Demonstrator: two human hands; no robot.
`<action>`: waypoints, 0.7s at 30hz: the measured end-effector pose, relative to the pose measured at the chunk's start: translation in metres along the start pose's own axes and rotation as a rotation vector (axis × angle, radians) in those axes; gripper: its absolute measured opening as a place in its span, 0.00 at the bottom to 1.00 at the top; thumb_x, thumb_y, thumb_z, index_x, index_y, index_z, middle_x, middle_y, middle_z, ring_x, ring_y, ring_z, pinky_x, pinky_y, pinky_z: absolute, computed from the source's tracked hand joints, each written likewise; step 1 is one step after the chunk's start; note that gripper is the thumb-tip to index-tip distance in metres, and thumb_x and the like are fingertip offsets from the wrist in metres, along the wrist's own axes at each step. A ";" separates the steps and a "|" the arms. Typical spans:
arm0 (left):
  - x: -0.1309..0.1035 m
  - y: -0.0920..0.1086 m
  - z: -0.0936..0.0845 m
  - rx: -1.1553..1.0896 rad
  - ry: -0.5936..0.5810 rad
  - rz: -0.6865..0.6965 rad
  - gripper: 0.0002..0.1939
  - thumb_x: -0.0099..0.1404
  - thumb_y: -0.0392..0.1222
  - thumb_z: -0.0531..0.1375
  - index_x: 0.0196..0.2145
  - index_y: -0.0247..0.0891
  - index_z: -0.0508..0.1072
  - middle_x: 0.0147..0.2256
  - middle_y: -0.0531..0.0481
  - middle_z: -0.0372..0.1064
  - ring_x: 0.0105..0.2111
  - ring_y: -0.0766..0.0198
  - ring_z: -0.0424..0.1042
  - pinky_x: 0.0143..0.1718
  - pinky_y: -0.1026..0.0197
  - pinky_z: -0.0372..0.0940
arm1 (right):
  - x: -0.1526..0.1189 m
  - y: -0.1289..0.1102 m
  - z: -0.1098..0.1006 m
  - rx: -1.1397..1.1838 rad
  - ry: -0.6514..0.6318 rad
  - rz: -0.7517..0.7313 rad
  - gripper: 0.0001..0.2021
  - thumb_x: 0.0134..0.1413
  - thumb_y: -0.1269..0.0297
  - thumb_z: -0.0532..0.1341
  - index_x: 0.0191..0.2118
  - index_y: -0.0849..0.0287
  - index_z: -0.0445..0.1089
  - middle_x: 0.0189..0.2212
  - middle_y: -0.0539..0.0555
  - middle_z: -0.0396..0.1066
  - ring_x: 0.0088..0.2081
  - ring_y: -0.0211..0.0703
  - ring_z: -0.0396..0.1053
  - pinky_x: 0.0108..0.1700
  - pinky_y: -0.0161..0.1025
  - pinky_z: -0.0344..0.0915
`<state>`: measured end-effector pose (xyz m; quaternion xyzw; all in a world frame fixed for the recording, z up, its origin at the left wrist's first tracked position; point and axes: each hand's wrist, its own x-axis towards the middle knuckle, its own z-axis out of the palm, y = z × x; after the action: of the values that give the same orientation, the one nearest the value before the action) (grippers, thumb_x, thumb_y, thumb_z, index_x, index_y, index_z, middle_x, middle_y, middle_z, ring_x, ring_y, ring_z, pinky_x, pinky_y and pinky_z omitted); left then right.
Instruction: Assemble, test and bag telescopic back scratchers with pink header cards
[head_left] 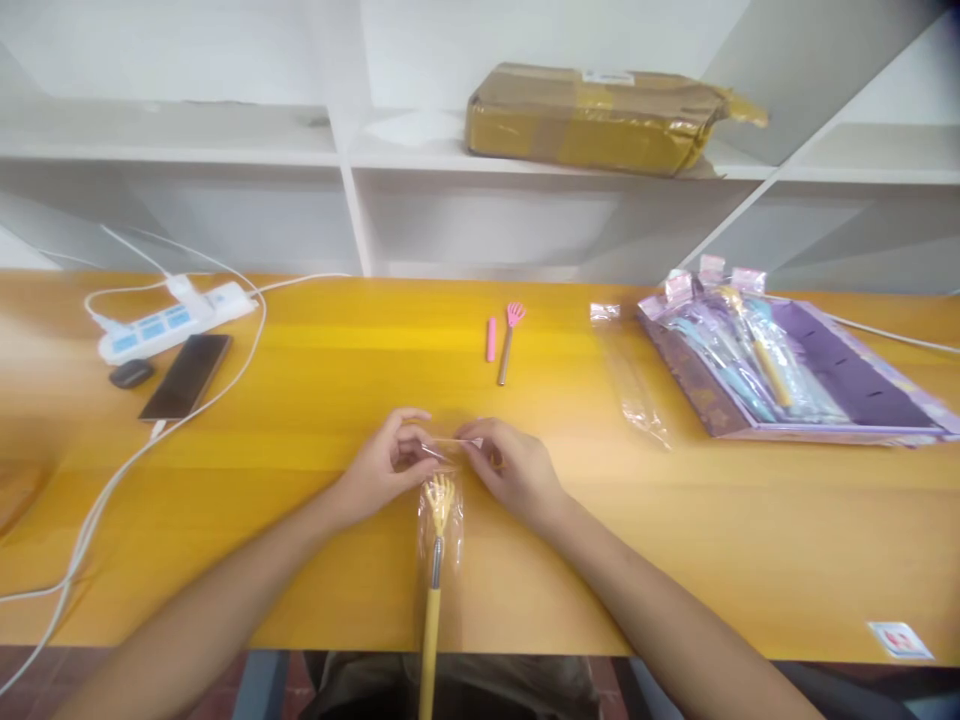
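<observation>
Both hands pinch the top end of a clear plastic bag. My left hand has thumb and fingertips closed on its left corner, and my right hand grips the right corner. Inside the bag lies a yellow back scratcher, its claw end just below my fingers and its handle reaching past the table's front edge. Beyond my hands lie a small pink back scratcher head on a metal rod and, left of it, a separate pink handle piece.
A flat clear wrapper lies beside a purple box of bagged back scratchers. On the left are a power strip, a phone, a black case and cables. A taped carton sits on the shelf. A small card lies front right.
</observation>
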<state>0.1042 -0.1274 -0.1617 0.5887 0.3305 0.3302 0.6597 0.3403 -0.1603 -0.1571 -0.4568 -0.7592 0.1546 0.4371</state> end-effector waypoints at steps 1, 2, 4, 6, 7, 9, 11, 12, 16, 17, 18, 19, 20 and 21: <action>-0.001 -0.002 0.001 0.042 -0.004 0.024 0.27 0.71 0.42 0.66 0.61 0.46 0.57 0.47 0.47 0.75 0.46 0.60 0.78 0.49 0.56 0.71 | 0.000 -0.001 0.001 0.030 0.024 0.064 0.02 0.70 0.67 0.62 0.45 0.54 0.71 0.35 0.50 0.79 0.26 0.35 0.70 0.31 0.35 0.68; -0.002 -0.005 0.001 0.087 -0.017 0.056 0.26 0.73 0.41 0.64 0.61 0.47 0.55 0.50 0.46 0.73 0.45 0.62 0.78 0.48 0.57 0.71 | 0.001 -0.002 0.001 0.063 0.049 0.127 0.02 0.70 0.64 0.62 0.44 0.54 0.72 0.31 0.49 0.77 0.24 0.35 0.68 0.30 0.35 0.67; -0.005 -0.008 0.001 0.182 -0.055 0.130 0.23 0.75 0.40 0.62 0.60 0.47 0.56 0.56 0.43 0.70 0.42 0.65 0.77 0.44 0.59 0.72 | 0.003 -0.003 0.002 0.143 0.094 0.247 0.04 0.69 0.61 0.63 0.42 0.55 0.72 0.24 0.46 0.72 0.23 0.35 0.66 0.28 0.35 0.64; -0.006 -0.008 0.000 0.293 -0.097 0.176 0.18 0.75 0.39 0.60 0.59 0.45 0.60 0.55 0.43 0.70 0.39 0.67 0.76 0.42 0.60 0.71 | 0.005 -0.004 0.003 0.237 0.109 0.346 0.07 0.69 0.58 0.63 0.42 0.55 0.72 0.23 0.46 0.70 0.23 0.36 0.65 0.27 0.34 0.62; -0.006 -0.007 0.000 0.346 -0.121 0.171 0.17 0.76 0.39 0.59 0.59 0.45 0.63 0.51 0.44 0.71 0.38 0.66 0.75 0.42 0.60 0.71 | 0.005 -0.004 0.003 0.286 0.109 0.385 0.08 0.68 0.57 0.63 0.42 0.55 0.71 0.24 0.46 0.70 0.24 0.36 0.66 0.27 0.35 0.61; -0.006 0.000 0.000 0.425 -0.158 0.142 0.18 0.76 0.38 0.58 0.62 0.45 0.66 0.44 0.48 0.72 0.38 0.65 0.74 0.43 0.59 0.70 | 0.005 -0.003 0.004 0.375 0.101 0.441 0.10 0.67 0.54 0.64 0.43 0.55 0.71 0.26 0.48 0.72 0.25 0.37 0.68 0.28 0.35 0.62; -0.005 0.007 0.001 0.479 -0.176 0.122 0.21 0.76 0.38 0.58 0.64 0.46 0.67 0.44 0.48 0.73 0.38 0.64 0.73 0.44 0.59 0.70 | 0.005 -0.002 0.005 0.434 0.094 0.473 0.12 0.67 0.52 0.64 0.44 0.56 0.71 0.28 0.49 0.73 0.27 0.38 0.68 0.30 0.35 0.64; -0.005 0.009 0.001 0.491 -0.177 0.121 0.22 0.75 0.38 0.58 0.65 0.47 0.67 0.46 0.47 0.73 0.38 0.64 0.73 0.44 0.59 0.70 | 0.005 -0.001 0.006 0.446 0.093 0.479 0.12 0.67 0.52 0.64 0.44 0.56 0.70 0.28 0.49 0.73 0.27 0.38 0.68 0.30 0.35 0.65; -0.003 0.012 0.002 0.457 -0.170 0.131 0.26 0.75 0.39 0.57 0.69 0.50 0.66 0.57 0.42 0.70 0.37 0.64 0.72 0.44 0.58 0.70 | 0.006 0.000 0.004 0.375 0.122 0.387 0.09 0.68 0.55 0.64 0.41 0.56 0.71 0.38 0.54 0.72 0.33 0.39 0.69 0.34 0.37 0.68; -0.003 0.011 0.003 0.442 -0.166 0.135 0.27 0.75 0.39 0.57 0.69 0.51 0.66 0.58 0.42 0.69 0.37 0.63 0.72 0.43 0.58 0.70 | 0.006 0.000 0.004 0.355 0.121 0.351 0.09 0.67 0.57 0.64 0.39 0.56 0.70 0.40 0.55 0.71 0.35 0.39 0.68 0.35 0.38 0.69; -0.003 0.011 0.003 0.430 -0.163 0.138 0.27 0.75 0.39 0.57 0.69 0.51 0.66 0.59 0.42 0.69 0.37 0.63 0.72 0.43 0.59 0.70 | 0.007 0.001 0.003 0.353 0.117 0.328 0.09 0.67 0.58 0.64 0.37 0.56 0.69 0.40 0.54 0.69 0.36 0.40 0.68 0.37 0.38 0.70; -0.003 0.012 0.003 0.423 -0.162 0.136 0.28 0.75 0.39 0.57 0.70 0.51 0.66 0.59 0.42 0.69 0.37 0.63 0.72 0.43 0.59 0.70 | 0.007 0.001 0.003 0.376 0.113 0.322 0.09 0.67 0.58 0.64 0.37 0.55 0.67 0.38 0.53 0.68 0.36 0.40 0.68 0.37 0.38 0.70; -0.003 0.013 0.003 0.420 -0.162 0.127 0.28 0.75 0.39 0.57 0.70 0.52 0.65 0.58 0.42 0.69 0.37 0.63 0.72 0.43 0.59 0.70 | 0.007 0.002 0.002 0.422 0.115 0.332 0.08 0.68 0.59 0.63 0.38 0.54 0.65 0.36 0.52 0.67 0.35 0.40 0.68 0.36 0.38 0.71; -0.003 0.014 0.003 0.418 -0.163 0.113 0.29 0.75 0.39 0.57 0.71 0.52 0.64 0.57 0.43 0.69 0.37 0.63 0.71 0.44 0.59 0.70 | 0.007 0.002 0.001 0.481 0.121 0.351 0.07 0.68 0.59 0.62 0.42 0.53 0.63 0.35 0.50 0.67 0.34 0.39 0.68 0.35 0.38 0.71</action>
<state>0.1044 -0.1309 -0.1472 0.7550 0.3037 0.2423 0.5282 0.3390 -0.1534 -0.1552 -0.4730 -0.5827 0.3754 0.5439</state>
